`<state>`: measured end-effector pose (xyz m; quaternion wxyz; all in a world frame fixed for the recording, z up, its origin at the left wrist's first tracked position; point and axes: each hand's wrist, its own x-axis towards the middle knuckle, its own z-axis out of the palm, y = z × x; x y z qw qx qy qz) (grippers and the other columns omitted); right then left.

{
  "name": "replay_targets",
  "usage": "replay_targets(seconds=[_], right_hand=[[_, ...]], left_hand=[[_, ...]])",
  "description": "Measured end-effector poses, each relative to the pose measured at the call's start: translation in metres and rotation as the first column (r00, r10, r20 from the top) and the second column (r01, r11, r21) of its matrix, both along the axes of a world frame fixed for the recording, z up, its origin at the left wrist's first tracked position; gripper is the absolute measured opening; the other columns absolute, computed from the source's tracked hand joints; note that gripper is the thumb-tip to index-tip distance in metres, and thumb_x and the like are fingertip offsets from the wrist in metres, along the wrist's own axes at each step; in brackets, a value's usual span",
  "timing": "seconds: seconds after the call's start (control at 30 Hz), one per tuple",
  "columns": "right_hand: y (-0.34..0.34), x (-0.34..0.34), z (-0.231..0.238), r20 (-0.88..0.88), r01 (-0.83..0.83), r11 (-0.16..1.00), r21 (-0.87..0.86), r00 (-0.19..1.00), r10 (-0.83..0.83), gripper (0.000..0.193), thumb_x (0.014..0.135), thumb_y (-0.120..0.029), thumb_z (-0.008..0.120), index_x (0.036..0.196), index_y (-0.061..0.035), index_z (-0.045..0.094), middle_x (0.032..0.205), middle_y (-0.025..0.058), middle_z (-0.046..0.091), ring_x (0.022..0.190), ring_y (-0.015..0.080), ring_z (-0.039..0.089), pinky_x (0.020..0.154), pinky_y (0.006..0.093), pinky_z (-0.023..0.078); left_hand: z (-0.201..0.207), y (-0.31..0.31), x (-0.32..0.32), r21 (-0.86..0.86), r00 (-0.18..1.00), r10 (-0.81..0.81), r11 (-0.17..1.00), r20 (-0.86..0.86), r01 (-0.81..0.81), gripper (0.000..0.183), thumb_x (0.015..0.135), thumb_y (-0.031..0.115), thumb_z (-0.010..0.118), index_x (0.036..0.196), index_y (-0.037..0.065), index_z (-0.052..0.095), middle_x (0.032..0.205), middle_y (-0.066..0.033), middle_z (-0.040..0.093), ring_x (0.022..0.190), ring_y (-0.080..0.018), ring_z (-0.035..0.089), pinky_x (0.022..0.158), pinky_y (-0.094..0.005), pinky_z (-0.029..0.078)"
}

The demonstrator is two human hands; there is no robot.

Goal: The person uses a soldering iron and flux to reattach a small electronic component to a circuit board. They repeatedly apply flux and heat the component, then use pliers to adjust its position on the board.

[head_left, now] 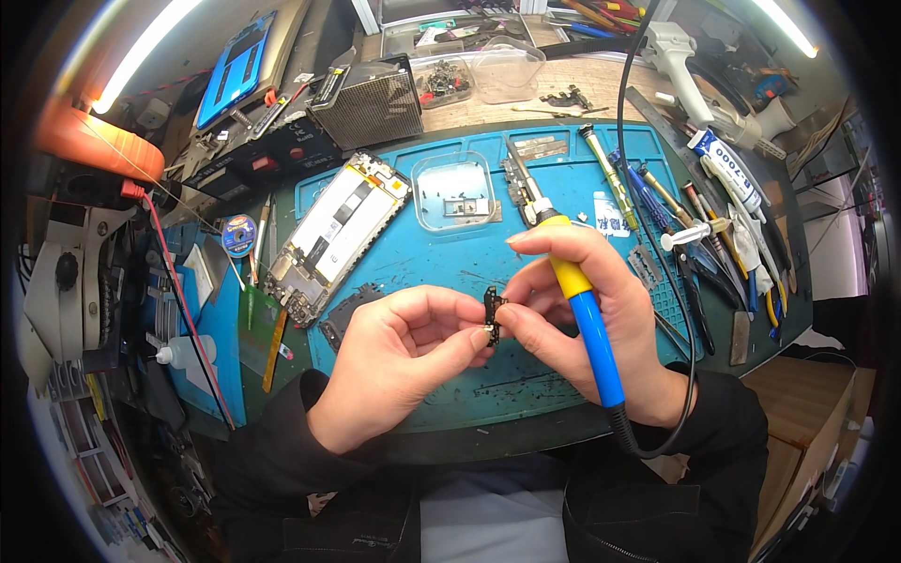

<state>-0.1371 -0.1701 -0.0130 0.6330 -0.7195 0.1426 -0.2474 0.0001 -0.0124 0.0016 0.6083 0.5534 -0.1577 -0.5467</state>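
Soldering iron (591, 342) lies across your right hand (621, 300); its fingertips and your left hand (392, 345) pinch a small black part (491, 306) above the blue mat (441, 267). Risk: wrist twist could swing the iron; uneven pressure could drop the part.

Bright, cool light across the blue mat (436, 266) on my remote fisheye feed.
Beyond the mat, I see a left tube (150, 51) and a right tube (786, 26) burn out to white, the left one with hazy glare. The mat's near side looks dimmer to me; well outside it, straight edges bow, detail softens and the corners fall black.
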Motion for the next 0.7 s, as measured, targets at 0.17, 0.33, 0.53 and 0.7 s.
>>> replay_targets(seconds=[0.17,0.33,0.53,0.7], right_hand=[[0.0000,-0.0005,0.0013,-0.005,0.000,1.000,-0.004,1.000,0.000,0.048,0.085,0.003,0.075,0.128,-0.0082,0.059,0.089,0.0071,0.072,0.078,0.0133,0.074,0.067,0.0256,0.058],[0.0012,-0.0005,0.0014,-0.006,0.018,1.000,-0.003,1.000,-0.018,0.047,0.085,0.003,0.075,0.128,-0.0081,0.058,0.089,0.0071,0.072,0.075,0.0124,0.073,0.065,0.0248,0.057],[0.0019,-0.0005,0.0008,-0.009,0.022,0.999,0.030,1.000,-0.022,0.047,0.086,0.003,0.075,0.128,-0.0081,0.058,0.089,0.0067,0.071,0.074,0.0111,0.073,0.064,0.0241,0.057],[0.0023,-0.0001,0.0017,0.002,0.021,0.999,0.030,1.000,-0.021,0.046,0.086,0.003,0.075,0.127,-0.0081,0.058,0.089,0.0065,0.071,0.074,0.0110,0.073,0.064,0.0239,0.057]], left_hand=[[0.0009,-0.0005,-0.0001,0.005,1.000,-0.005,1.000,0.016,0.005,0.018,0.095,0.000,0.070,0.112,-0.003,0.064,0.103,-0.0092,0.070,0.094,-0.0193,0.071,0.086,-0.0332,0.059],[0.0018,-0.0011,-0.0006,0.001,1.000,0.002,1.000,0.015,-0.002,0.018,0.095,0.000,0.069,0.112,-0.003,0.064,0.104,-0.0096,0.070,0.094,-0.0193,0.071,0.087,-0.0332,0.059],[0.0019,-0.0026,-0.0020,0.008,0.999,0.011,1.000,0.032,-0.012,0.019,0.095,0.000,0.070,0.113,-0.003,0.064,0.103,-0.0097,0.071,0.093,-0.0188,0.071,0.085,-0.0327,0.059],[0.0025,-0.0020,-0.0025,0.001,0.999,0.020,1.000,0.047,-0.020,0.019,0.095,0.001,0.071,0.113,-0.003,0.065,0.104,-0.0101,0.071,0.092,-0.0186,0.071,0.084,-0.0322,0.059]])
